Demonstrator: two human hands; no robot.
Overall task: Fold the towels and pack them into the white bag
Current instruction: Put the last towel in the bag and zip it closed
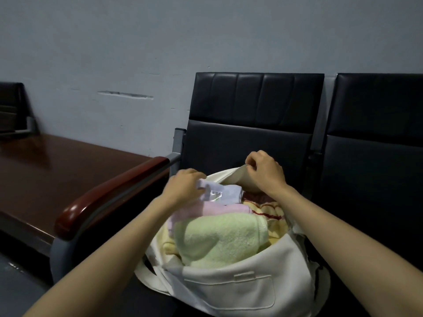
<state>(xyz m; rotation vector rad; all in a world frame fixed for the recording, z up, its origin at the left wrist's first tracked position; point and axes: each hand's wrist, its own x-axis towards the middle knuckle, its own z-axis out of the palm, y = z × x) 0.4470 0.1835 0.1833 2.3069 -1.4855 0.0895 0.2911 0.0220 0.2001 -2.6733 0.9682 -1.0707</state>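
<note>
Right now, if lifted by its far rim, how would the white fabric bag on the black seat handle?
Probably floppy: the white fabric bag sags, its rim bending where the right hand pinches it. Likely light for its bulk, stuffed with soft towels such as the light green terry towel. Towels bulging above the opening might spill.

Dim indoor light, soft focus, wide-angle bending at edges

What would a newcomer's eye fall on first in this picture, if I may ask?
The white bag on the black chair draws the eye, stuffed with towels, a light green towel foremost. Behind it the left hand grips a pale blue towel, and the right hand pinches the bag's far rim.
</note>
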